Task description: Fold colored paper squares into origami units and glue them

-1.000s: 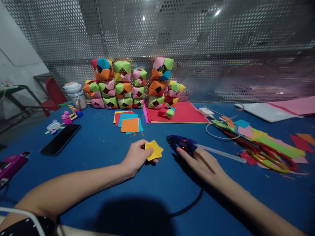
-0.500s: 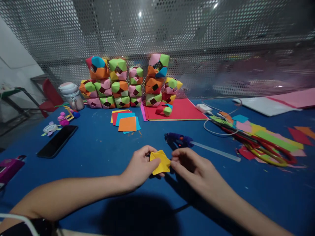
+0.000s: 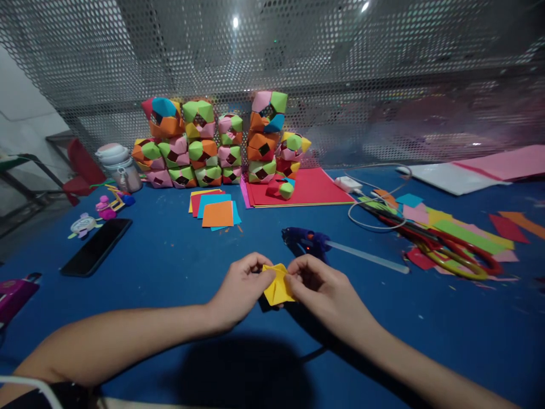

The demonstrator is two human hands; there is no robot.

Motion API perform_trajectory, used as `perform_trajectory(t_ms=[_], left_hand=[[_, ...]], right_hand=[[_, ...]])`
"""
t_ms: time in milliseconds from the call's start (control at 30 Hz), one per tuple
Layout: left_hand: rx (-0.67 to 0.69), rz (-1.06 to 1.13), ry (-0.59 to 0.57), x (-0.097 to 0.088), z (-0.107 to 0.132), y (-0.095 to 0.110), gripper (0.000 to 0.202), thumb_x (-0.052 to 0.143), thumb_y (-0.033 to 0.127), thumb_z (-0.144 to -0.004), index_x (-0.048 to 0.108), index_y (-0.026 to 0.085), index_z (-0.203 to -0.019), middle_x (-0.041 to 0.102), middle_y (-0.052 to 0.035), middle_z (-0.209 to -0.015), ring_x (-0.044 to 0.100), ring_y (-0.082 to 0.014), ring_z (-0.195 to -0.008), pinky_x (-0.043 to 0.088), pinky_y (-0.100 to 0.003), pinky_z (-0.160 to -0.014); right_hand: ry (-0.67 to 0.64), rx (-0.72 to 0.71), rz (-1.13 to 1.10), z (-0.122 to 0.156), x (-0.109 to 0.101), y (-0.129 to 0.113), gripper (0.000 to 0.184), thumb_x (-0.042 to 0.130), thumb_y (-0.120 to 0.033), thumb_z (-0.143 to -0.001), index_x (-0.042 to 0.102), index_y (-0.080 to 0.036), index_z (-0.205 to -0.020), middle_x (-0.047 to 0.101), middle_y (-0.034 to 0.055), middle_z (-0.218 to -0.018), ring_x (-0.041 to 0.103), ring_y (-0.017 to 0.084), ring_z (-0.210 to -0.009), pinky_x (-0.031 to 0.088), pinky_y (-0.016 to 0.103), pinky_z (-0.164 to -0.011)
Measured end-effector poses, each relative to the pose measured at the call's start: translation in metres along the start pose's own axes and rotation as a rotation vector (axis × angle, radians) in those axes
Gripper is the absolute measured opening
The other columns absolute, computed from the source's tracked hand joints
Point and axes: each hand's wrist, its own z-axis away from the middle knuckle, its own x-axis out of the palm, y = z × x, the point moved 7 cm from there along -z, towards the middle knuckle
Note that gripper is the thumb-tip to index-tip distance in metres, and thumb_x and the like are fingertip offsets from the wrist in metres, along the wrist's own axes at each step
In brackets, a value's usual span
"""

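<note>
So the folded yellow paper (image 3: 278, 288) is kinda creased, pinched between left fingers (image 3: 263, 280) and right fingers (image 3: 294, 284), bottom edge poking out below them.

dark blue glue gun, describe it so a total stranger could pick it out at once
On the wide blue tabletop, find the small yellow folded paper in front. Just beyond it and to the right lies a dark blue glue gun with a tiny red light. A long, straight, translucent stick juts from its back, unlike anything nearby.
</note>
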Motion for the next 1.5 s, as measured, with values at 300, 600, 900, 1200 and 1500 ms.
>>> perform_trajectory(t_ms=[300,600,900,1200,1500], left_hand=[[-0.036,0.088,-0.038,0.001,-0.004,-0.008,0.005,0.051,0.021,-0.076,0.050,0.017,-0.078,0.057,0.0016,-0.062,0.059,-0.0129,-0.052,0.042,-0.022,-0.048],[0.027,-0.042,0.007,-0.002,-0.002,0.002,0.005,0.052,0.017,-0.072,0.057,0.015,-0.071,0.051,0.0035,-0.064,0.047,-0.0082,-0.059,0.035,-0.019,-0.055],[0.049,-0.134,-0.054,0.003,0.001,0.008,0.008,0.053,0.021,-0.076,0.056,0.014,-0.075,0.050,0.0031,-0.066,0.044,-0.0081,-0.061,0.034,-0.020,-0.057],[0.003,-0.016,-0.121,0.008,0.000,0.005,0.017,0.060,0.029,-0.074,0.054,0.014,-0.078,0.054,0.0012,-0.068,0.050,-0.0092,-0.061,0.038,-0.021,-0.059],[0.162,-0.208,-0.051,-0.002,0.002,0.016,0.018,0.056,0.031,-0.079,0.057,0.013,-0.080,0.051,0.0018,-0.069,0.045,-0.0083,-0.062,0.035,-0.020,-0.057]], right_hand=[[-0.017,-0.125,0.096,0.002,0.000,-0.009,0.010,0.046,-0.022,-0.083,0.055,-0.019,-0.082,0.059,0.0010,-0.073,0.056,0.012,-0.063,0.045,0.023,-0.057],[-0.053,-0.261,0.148,0.004,-0.001,-0.020,0.012,0.045,-0.018,-0.082,0.056,-0.019,-0.079,0.058,0.0033,-0.078,0.055,0.015,-0.071,0.045,0.028,-0.064],[0.018,-0.038,-0.030,0.003,-0.002,-0.001,0.011,0.055,-0.028,-0.079,0.047,-0.020,-0.078,0.051,-0.0025,-0.067,0.052,0.011,-0.059,0.044,0.022,-0.053],[0.048,-0.037,-0.026,0.005,-0.004,0.001,0.011,0.055,-0.029,-0.080,0.049,-0.019,-0.080,0.054,-0.0005,-0.069,0.053,0.012,-0.060,0.045,0.023,-0.053],[0.031,-0.026,-0.120,0.007,-0.008,-0.005,0.018,0.052,-0.035,-0.083,0.054,-0.019,-0.091,0.061,0.0020,-0.078,0.058,0.013,-0.067,0.048,0.022,-0.058]])
